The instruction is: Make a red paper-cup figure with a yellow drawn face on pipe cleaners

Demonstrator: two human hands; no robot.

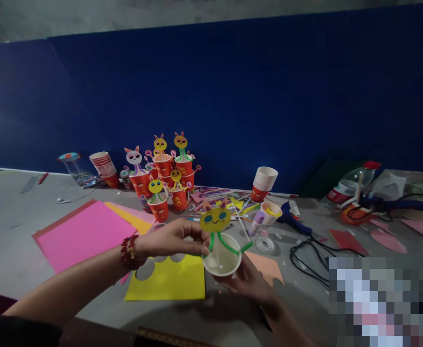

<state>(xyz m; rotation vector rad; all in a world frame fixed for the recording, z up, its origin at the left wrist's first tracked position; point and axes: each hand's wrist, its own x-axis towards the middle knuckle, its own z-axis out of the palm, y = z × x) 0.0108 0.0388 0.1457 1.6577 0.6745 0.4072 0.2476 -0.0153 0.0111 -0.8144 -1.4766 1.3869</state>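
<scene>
My right hand [249, 279] cups a paper cup [222, 261] from below, its white inside facing me. A yellow paper bunny face [214, 220] on green straw limbs [226, 244] stands in the cup. My left hand [171, 238], with a red bead bracelet at the wrist, pinches the green straw just under the face at the cup's left rim. Both hands hover above a yellow sheet [171, 282] with round holes cut in it.
Finished red cup bunnies [162, 176] are stacked at the back by the blue wall. Pink sheets [83, 233] lie left. Cup stacks [104, 167] [264, 182], loose straws [222, 197], a blue glue gun [291, 217] with black cables, a tape roll [265, 245] and a bottle [352, 185] lie right.
</scene>
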